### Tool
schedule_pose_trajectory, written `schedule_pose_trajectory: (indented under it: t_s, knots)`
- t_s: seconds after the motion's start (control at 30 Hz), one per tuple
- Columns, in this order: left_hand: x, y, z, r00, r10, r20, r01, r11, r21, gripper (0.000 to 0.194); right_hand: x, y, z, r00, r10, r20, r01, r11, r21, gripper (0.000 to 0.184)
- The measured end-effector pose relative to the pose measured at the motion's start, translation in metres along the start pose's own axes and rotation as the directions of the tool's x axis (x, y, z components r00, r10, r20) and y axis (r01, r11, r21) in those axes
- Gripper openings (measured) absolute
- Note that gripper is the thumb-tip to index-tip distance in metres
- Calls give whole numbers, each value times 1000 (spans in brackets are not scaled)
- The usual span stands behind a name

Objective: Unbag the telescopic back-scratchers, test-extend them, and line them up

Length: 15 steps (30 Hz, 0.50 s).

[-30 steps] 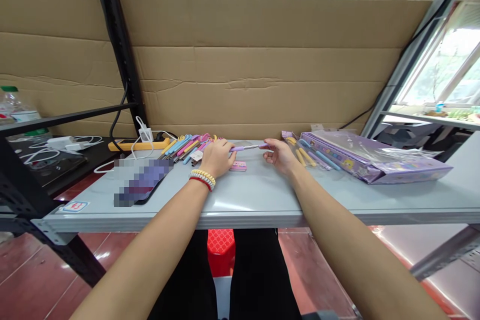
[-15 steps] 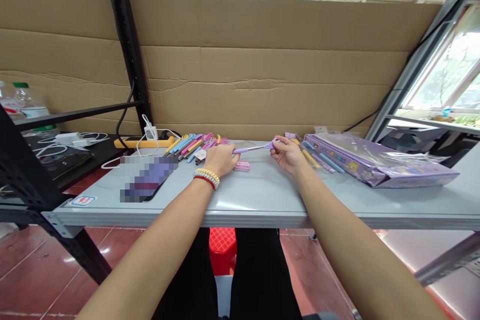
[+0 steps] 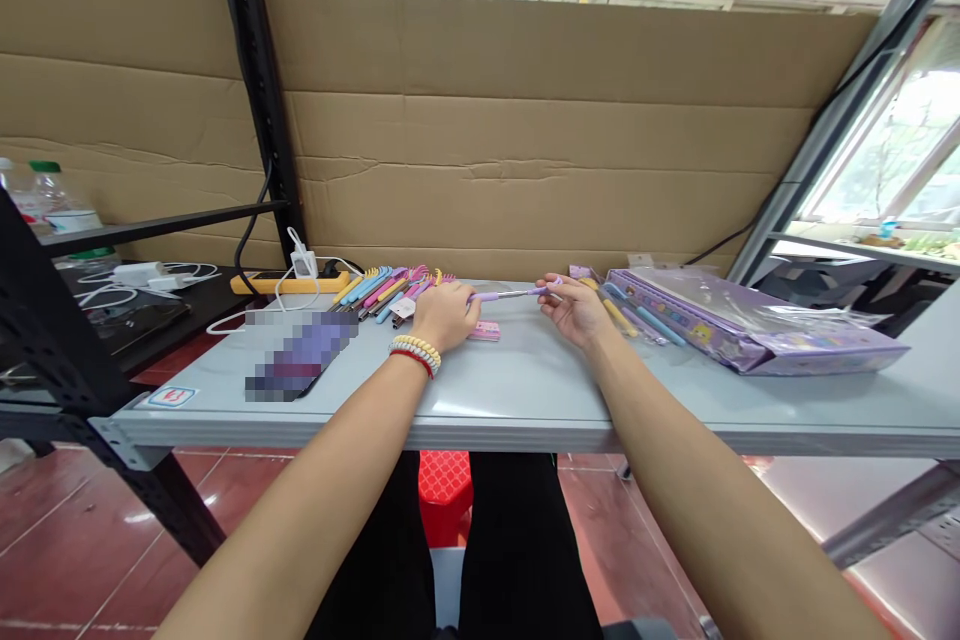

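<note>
Between my hands, level above the grey table (image 3: 517,390), is a slim purple pen (image 3: 514,295) with a silvery middle stretch. Its left end is gripped by my left hand (image 3: 444,316), whose fingers are closed and seen from the back. My right hand (image 3: 576,313) pinches the purple right end between thumb and fingers. Just below the pen lies a small pink piece (image 3: 487,331), close to my left hand. Behind and left of that hand, several colourful pens (image 3: 375,292) with curved ends lie in a loose row, with a small white tag among them.
A phone (image 3: 304,355), blurred out, lies at the left. Behind it are a yellow power strip (image 3: 259,285) and a white charger (image 3: 304,263). At the right sit a purple package (image 3: 750,320) and bagged pens (image 3: 645,312). Cardboard (image 3: 525,120) walls the back.
The pen stays in both hands. Its purple right end has tilted up a little near my right fingers. The whole view has shifted slightly.
</note>
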<state>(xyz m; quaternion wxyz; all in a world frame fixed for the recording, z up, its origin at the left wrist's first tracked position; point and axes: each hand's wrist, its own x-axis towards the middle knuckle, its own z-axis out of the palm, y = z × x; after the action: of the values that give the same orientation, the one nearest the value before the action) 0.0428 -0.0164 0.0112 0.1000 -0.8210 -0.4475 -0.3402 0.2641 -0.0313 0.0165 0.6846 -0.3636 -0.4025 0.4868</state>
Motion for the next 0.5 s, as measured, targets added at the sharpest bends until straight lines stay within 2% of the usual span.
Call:
schedule_pose_trajectory:
  t_s: [0.17,0.3,0.37,0.5]
  knots:
    - [0,-7,4,1000,-15,-4,15,999,-49,25,2,4,0,997,-70,9,71,995,-69,36]
    - [0,-9,5,999,-1,37,5,992,-128,22,4,5,0,994,-112,17,112,993,-34,43]
    - [0,-8,6,997,60,53,-48,978,-203,20,3,5,2,993,-109,42,110,994,-14,37]
    - [0,-4,7,987,160,-13,-156,940,-302,17,-1,4,5,987,25,156,-11,996,-85,18]
